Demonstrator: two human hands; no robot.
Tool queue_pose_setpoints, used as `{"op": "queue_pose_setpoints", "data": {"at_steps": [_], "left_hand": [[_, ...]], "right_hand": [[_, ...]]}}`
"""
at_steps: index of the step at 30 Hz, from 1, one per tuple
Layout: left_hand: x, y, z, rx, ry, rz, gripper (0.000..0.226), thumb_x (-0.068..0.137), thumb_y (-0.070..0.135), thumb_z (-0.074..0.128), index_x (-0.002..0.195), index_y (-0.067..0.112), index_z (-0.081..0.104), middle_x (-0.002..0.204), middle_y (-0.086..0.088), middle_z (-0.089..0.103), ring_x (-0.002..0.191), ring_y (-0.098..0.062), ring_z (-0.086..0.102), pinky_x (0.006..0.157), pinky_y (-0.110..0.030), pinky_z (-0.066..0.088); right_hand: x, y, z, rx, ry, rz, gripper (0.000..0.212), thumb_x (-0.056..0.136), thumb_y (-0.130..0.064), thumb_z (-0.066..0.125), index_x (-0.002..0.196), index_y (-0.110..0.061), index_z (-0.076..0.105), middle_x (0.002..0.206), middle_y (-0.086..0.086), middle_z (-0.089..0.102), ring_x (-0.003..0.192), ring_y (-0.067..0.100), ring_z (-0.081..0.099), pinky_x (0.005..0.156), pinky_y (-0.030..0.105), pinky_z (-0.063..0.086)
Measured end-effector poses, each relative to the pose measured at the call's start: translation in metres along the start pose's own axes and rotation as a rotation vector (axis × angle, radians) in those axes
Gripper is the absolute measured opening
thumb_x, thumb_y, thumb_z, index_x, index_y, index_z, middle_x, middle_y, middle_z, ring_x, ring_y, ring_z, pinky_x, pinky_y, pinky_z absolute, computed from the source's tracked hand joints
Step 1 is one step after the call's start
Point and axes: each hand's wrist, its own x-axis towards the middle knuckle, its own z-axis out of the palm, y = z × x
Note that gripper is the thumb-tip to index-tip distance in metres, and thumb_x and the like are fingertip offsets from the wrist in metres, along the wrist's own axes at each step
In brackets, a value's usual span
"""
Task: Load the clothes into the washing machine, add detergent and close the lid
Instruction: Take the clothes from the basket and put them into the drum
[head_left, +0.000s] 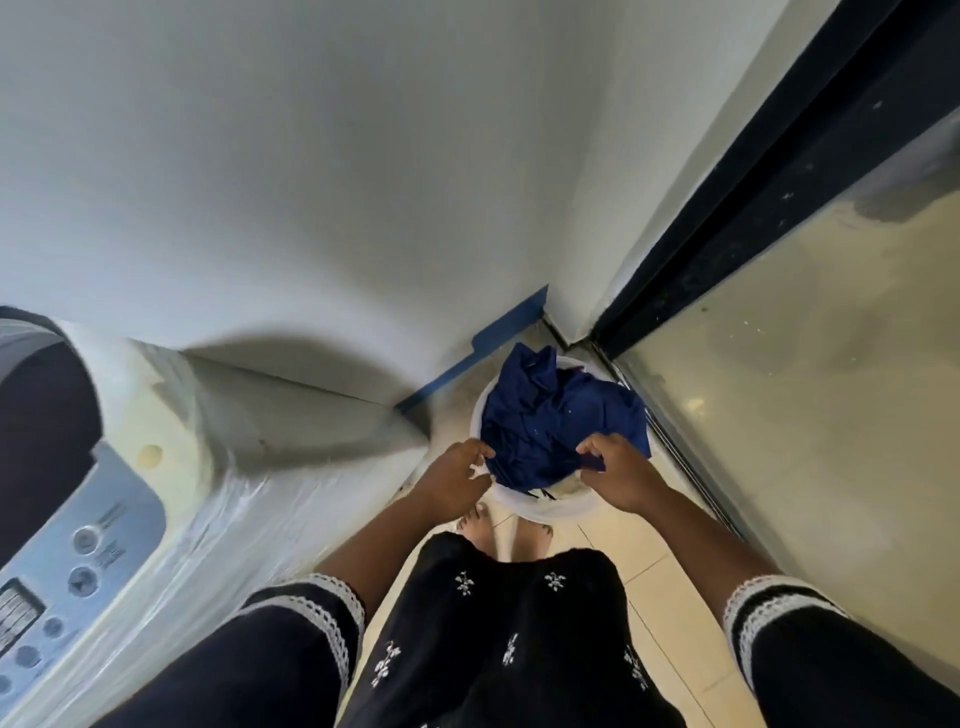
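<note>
A dark blue garment (556, 421) lies heaped in a white round basket (550, 512) on the floor ahead of my feet. My left hand (457, 475) pinches the garment's near left edge at the basket rim. My right hand (618, 470) grips a fold of the same blue cloth on the near right. The white top-loading washing machine (171, 499) stands at the left, wrapped in clear plastic, its dark tub opening (41, 431) showing and its grey control panel (78, 566) facing me. No detergent shows in view.
A white wall (311, 182) rises behind the machine and basket. A dark-framed glass sliding door (805, 389) runs along the right. The floor is beige tile (649, 571). The basket sits in the narrow corner between wall, machine and door.
</note>
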Motion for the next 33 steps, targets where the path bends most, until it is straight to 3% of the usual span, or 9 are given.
{"op": "queue_pose_setpoints", "data": {"at_steps": [6, 9, 13, 16, 19, 22, 25, 28, 33], "left_hand": [[0.104, -0.017, 0.019, 0.032, -0.012, 0.027, 0.035, 0.096, 0.011, 0.059, 0.131, 0.009, 0.053, 0.126, -0.012, 0.052, 0.11, -0.024, 0.055, 0.096, -0.03, 0.046], [0.147, -0.03, 0.029, -0.008, -0.004, 0.032, 0.034, 0.096, 0.011, 0.059, 0.13, 0.01, 0.053, 0.126, -0.013, 0.053, 0.114, -0.027, 0.054, 0.101, -0.037, 0.047], [0.181, -0.046, 0.033, -0.1, 0.033, 0.018, 0.031, 0.097, 0.007, 0.056, 0.128, 0.009, 0.055, 0.121, -0.009, 0.054, 0.112, -0.022, 0.055, 0.098, -0.031, 0.047], [0.187, -0.064, 0.031, -0.138, 0.061, 0.002, 0.031, 0.098, 0.005, 0.055, 0.128, 0.008, 0.055, 0.119, -0.009, 0.055, 0.11, -0.019, 0.055, 0.086, -0.01, 0.045], [0.169, -0.074, 0.031, -0.135, 0.091, -0.011, 0.031, 0.097, 0.005, 0.055, 0.127, 0.008, 0.055, 0.118, -0.008, 0.057, 0.105, -0.017, 0.055, 0.071, 0.003, 0.04], [0.128, -0.071, 0.031, -0.186, 0.069, -0.005, 0.035, 0.094, 0.005, 0.061, 0.127, 0.012, 0.052, 0.117, -0.009, 0.056, 0.105, -0.023, 0.057, 0.076, -0.005, 0.045], [0.083, -0.057, 0.024, -0.219, 0.054, 0.015, 0.046, 0.091, 0.006, 0.065, 0.131, 0.02, 0.047, 0.115, -0.002, 0.054, 0.106, -0.024, 0.056, 0.088, -0.024, 0.049], [0.036, -0.031, 0.006, -0.267, 0.084, 0.054, 0.056, 0.087, 0.006, 0.069, 0.129, 0.032, 0.041, 0.114, 0.008, 0.051, 0.107, -0.018, 0.053, 0.087, -0.019, 0.047], [-0.021, 0.008, -0.028, -0.221, 0.134, 0.113, 0.083, 0.079, 0.018, 0.081, 0.143, 0.03, 0.029, 0.139, -0.002, 0.04, 0.126, -0.021, 0.046, 0.103, -0.037, 0.045]], "right_hand": [[0.113, 0.021, 0.018, -0.109, -0.006, 0.05, 0.054, 0.087, -0.032, 0.068, 0.137, -0.026, 0.049, 0.145, 0.012, 0.036, 0.132, 0.036, 0.041, 0.106, 0.048, 0.041], [0.168, 0.011, 0.03, -0.102, 0.024, 0.005, 0.062, 0.087, -0.032, 0.068, 0.142, -0.036, 0.039, 0.158, 0.014, 0.013, 0.136, 0.041, 0.035, 0.105, 0.049, 0.042], [0.226, -0.012, 0.042, -0.041, 0.027, 0.025, 0.079, 0.089, -0.031, 0.067, 0.154, -0.037, 0.023, 0.162, 0.016, -0.013, 0.144, 0.041, 0.025, 0.11, 0.047, 0.039], [0.242, -0.019, 0.052, 0.155, 0.042, 0.091, 0.082, 0.087, -0.028, 0.071, 0.155, -0.014, 0.028, 0.163, 0.012, 0.003, 0.144, 0.033, 0.029, 0.11, 0.038, 0.037], [0.22, -0.026, 0.064, 0.33, 0.127, 0.124, 0.067, 0.085, -0.026, 0.075, 0.141, -0.003, 0.048, 0.148, 0.01, 0.034, 0.128, 0.028, 0.047, 0.096, 0.033, 0.042], [0.173, -0.036, 0.071, 0.363, 0.19, 0.094, 0.045, 0.083, -0.033, 0.077, 0.118, -0.008, 0.065, 0.125, 0.006, 0.052, 0.107, 0.023, 0.058, 0.083, 0.029, 0.04], [0.118, -0.048, 0.067, 0.271, 0.199, 0.032, 0.035, 0.084, -0.036, 0.075, 0.108, -0.01, 0.07, 0.108, -0.002, 0.052, 0.097, 0.016, 0.058, 0.081, 0.024, 0.038], [0.058, -0.068, 0.051, 0.237, 0.249, -0.081, 0.022, 0.087, -0.031, 0.073, 0.095, -0.011, 0.074, 0.097, -0.006, 0.052, 0.087, 0.014, 0.058, 0.081, 0.026, 0.043], [-0.026, -0.106, 0.008, 0.37, 0.379, -0.218, 0.022, 0.084, -0.026, 0.076, 0.072, -0.009, 0.072, 0.077, -0.008, 0.058, 0.068, 0.005, 0.057, 0.068, 0.022, 0.041]]}}
